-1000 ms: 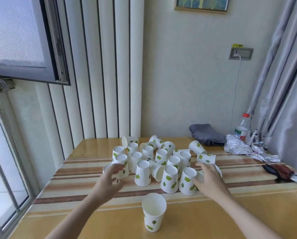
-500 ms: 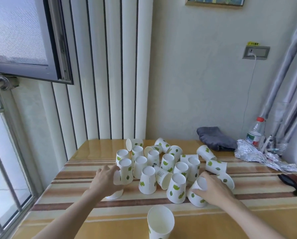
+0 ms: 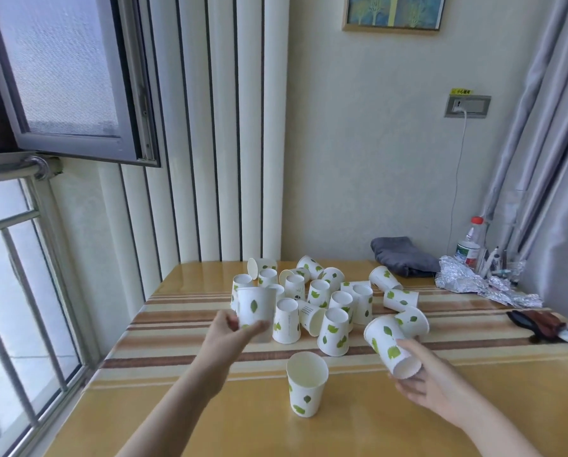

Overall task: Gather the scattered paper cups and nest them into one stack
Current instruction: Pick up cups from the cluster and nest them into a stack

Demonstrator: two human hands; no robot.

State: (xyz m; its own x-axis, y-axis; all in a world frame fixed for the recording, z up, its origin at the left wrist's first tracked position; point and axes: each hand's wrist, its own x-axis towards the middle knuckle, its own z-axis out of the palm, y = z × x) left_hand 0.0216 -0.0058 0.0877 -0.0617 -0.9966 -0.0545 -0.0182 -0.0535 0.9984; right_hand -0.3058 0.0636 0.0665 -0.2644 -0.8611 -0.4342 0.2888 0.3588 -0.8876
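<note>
Paper cups (image 3: 318,301) mostly stand upside down in a cluster in the middle of the worktop (image 3: 474,407). Half a second ago both hands were down among them; now each has lifted one. The left hand (image 3: 229,331) fingers hold a cup (image 3: 255,308) just above the cluster, and the right hand (image 3: 424,384) fingers grip a tilted cup (image 3: 389,344). An upright cup (image 3: 306,384) waits nearer, probably the base of the stack, so nesting can begin.

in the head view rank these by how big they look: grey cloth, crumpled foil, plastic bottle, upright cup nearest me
1. crumpled foil
2. grey cloth and upright cup: look alike, and the cup is nearer, so unranked
3. plastic bottle
</note>
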